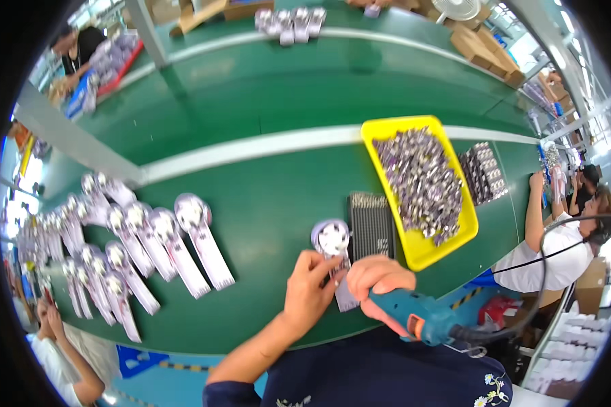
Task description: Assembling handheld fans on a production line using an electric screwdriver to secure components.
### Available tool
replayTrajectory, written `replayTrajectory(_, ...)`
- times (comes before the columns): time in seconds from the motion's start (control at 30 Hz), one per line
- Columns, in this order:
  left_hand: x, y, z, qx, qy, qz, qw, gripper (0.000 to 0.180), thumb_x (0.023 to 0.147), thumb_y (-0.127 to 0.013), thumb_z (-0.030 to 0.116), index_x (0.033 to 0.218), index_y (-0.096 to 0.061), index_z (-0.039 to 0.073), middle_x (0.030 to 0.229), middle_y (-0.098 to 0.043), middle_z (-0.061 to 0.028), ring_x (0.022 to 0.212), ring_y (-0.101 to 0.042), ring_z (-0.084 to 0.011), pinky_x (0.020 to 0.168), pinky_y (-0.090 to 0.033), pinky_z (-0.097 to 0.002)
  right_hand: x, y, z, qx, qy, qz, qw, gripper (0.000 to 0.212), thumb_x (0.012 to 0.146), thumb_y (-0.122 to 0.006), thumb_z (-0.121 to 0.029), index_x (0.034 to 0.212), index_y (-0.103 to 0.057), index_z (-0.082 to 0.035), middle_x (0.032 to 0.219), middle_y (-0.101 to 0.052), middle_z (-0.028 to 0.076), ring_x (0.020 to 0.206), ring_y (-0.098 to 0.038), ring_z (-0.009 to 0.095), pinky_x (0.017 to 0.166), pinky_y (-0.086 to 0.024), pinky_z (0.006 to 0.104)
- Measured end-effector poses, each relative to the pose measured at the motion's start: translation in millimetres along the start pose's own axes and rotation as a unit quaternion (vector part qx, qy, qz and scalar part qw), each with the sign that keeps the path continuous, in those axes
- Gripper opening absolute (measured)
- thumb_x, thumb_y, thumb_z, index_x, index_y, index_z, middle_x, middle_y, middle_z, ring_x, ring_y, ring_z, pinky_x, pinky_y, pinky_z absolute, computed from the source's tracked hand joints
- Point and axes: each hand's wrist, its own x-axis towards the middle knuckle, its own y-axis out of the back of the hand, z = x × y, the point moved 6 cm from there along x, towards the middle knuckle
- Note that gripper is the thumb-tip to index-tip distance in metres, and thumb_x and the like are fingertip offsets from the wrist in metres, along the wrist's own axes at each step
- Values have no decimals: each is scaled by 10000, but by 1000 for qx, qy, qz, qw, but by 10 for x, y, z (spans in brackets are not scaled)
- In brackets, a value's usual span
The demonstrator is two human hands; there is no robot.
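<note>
A white-and-lilac part (pixel 332 237) with a round head and a flat handle lies on the green table in front of me. My left hand (pixel 308 286) is closed, its thumb and fingers pinching at this part's handle just below the head. Wrapped in my right hand (pixel 380 277) is a teal electric screwdriver (pixel 421 317), its cable running off to the right. The driver's tip is hidden behind my fingers, close to the handle. Just beyond the right hand lies a black ribbed block (pixel 371 227).
A yellow tray (pixel 424 261) full of small shiny metal pieces stands to the right. Behind it sits a black stack with shiny pieces (pixel 483 173). Several similar round-headed parts (pixel 204 247) lie in rows at left. A white divider (pixel 251 147) crosses the table; co-workers (pixel 557 251) sit at both sides.
</note>
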Motion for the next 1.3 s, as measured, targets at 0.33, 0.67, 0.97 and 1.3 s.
replayTrajectory(0.33,-123,-4,16,-47,40,-5,998,323,847,-699,-44,1162,-706,22,1082,-660,-111,825,-680,-173,663,-566,-264,-121,-31,-66,12,-47,29,998,528,769,-795,-145,1222,-530,-85,769,-627,111,618,-617,231,569,-509,350)
replayTrajectory(0.67,-69,57,84,-46,68,65,995,228,956,-659,109,1160,-734,41,828,-738,-125,646,-600,-100,603,-488,-261,-15,162,-596,-5,-144,242,960,591,901,-728,-495,1203,-462,-62,949,-646,129,532,-549,135,463,-458,270)
replayTrajectory(0.97,-308,100,606,27,12,96,995,221,950,-648,67,1152,-731,35,808,-728,-163,649,-641,-120,610,-504,-275,-817,56,-442,21,-522,320,790,369,892,-719,-2,1204,-522,7,1000,-711,157,501,-546,75,428,-426,221)
replayTrajectory(1.3,-5,12,991,17,-30,228,973,144,1015,-551,80,1083,-631,-19,881,-722,-126,764,-681,-150,672,-520,-285,-454,193,-339,62,-493,313,809,467,889,-752,-42,1288,-511,-6,989,-666,106,523,-540,79,449,-430,237)
